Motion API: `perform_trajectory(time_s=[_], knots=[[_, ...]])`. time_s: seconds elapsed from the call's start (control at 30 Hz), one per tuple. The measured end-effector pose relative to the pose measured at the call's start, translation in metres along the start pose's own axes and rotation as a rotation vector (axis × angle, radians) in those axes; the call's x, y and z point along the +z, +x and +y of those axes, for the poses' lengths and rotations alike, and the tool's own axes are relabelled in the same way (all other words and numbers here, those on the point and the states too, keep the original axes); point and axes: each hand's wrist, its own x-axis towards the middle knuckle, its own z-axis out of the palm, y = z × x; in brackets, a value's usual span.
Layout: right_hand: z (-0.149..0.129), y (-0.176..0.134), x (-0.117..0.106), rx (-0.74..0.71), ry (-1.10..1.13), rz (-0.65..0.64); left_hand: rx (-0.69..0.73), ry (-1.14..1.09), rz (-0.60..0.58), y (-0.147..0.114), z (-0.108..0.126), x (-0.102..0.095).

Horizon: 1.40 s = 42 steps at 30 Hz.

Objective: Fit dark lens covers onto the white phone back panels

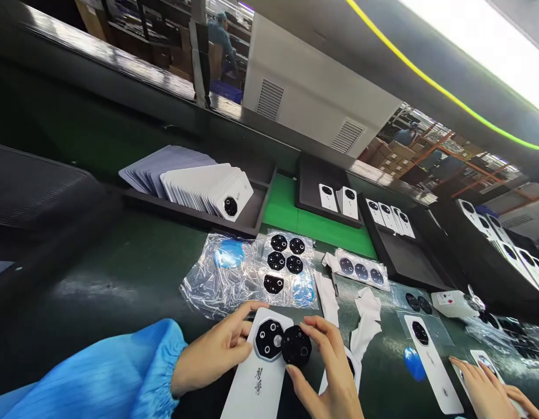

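Observation:
My left hand (219, 349) grips the upper edges of a white phone back panel (252, 396), which bears a black camera area with ringed lens openings and dark script below. Between the thumb and fingers of my right hand (328, 364) is a black camera lens cover (296, 346), its edge against or just over the panel's camera area. Partly behind that hand lies a second white panel (355, 372). Just beyond both hands, a clear plastic film sheet (247, 279) carries several black lens covers (276, 261) and blue film pieces (229, 254).
A black tray (256, 218) holds fanned white panels (199, 186); more trays with panels (330, 201) stand at the back right. White wipes (368, 317) and a bottle (448, 305) lie to the right. Another person's hands (483, 387) work at the right edge, near a panel (435, 366).

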Motion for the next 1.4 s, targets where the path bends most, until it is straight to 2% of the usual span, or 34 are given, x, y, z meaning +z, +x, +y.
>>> perform_trajectory(time_s=[0.83, 1.13, 1.27, 1.4], knots=[[0.002, -0.007, 0.006, 0.049, -0.007, 0.094, -0.013, -0.045, 0.001, -0.001, 0.001, -0.002], [-0.002, -0.006, 0.008, 0.059, -0.023, 0.089, -0.027, -0.054, 0.015, 0.000, 0.000, -0.003], [-0.006, 0.002, 0.000, 0.088, -0.007, 0.116, 0.006, -0.063, 0.027, 0.003, 0.012, 0.000], [-0.003, 0.013, -0.008, 0.077, -0.011, 0.211, 0.067, -0.001, 0.058, 0.015, 0.036, 0.001]])
